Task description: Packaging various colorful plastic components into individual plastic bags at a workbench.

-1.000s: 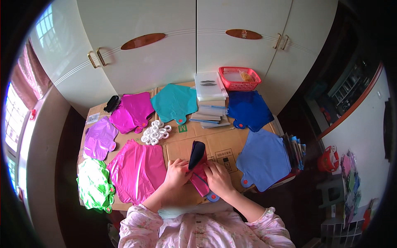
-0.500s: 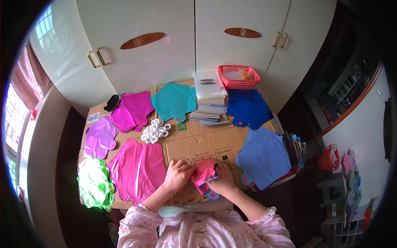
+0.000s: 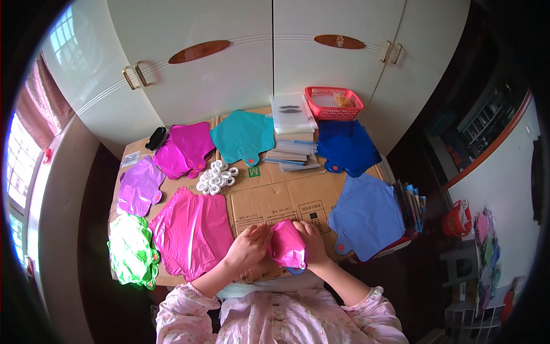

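Pink folded foil (image 3: pixel 287 245), lower centre of frame — I see the left hand's (image 3: pixel 250 246) and right hand's (image 3: pixel 313 245) fingers gripping its sides; uneven pressure could let slick folds slip open.

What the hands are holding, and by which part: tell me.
A folded pink foil piece, held along its right side by the right hand. The left hand meets its left edge; whether it grips there cannot be told.
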Action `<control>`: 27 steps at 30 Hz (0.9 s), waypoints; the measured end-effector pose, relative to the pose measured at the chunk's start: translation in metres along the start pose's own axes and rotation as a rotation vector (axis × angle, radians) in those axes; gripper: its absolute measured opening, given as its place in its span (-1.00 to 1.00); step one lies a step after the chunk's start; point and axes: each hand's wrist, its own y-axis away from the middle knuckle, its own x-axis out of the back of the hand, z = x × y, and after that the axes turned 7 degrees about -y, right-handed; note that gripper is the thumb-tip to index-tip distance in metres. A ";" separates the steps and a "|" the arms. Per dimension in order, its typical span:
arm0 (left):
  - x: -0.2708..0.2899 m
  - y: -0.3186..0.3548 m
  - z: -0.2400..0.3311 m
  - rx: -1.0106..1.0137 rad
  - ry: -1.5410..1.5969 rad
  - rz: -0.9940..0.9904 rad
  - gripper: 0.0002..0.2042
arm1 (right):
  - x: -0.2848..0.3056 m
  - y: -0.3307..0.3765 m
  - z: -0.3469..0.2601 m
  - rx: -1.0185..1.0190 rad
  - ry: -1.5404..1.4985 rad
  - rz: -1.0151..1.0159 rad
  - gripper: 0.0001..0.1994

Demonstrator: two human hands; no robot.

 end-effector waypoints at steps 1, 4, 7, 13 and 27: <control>0.001 0.000 0.000 -0.001 0.001 -0.015 -0.54 | 0.001 0.000 -0.001 0.008 0.012 0.015 -0.53; 0.001 0.002 0.002 0.002 0.006 -0.044 -0.52 | 0.001 0.001 -0.001 0.012 0.015 0.002 -0.53; 0.002 0.004 0.003 0.010 0.018 -0.063 -0.50 | -0.002 0.006 0.004 0.004 -0.004 -0.058 -0.45; 0.005 0.007 0.008 0.044 0.023 -0.087 -0.50 | 0.032 -0.003 0.020 0.002 -0.259 -0.363 -0.48; 0.004 0.009 0.015 0.070 -0.033 -0.144 -0.49 | 0.005 -0.060 0.060 0.598 -0.077 -0.035 -0.83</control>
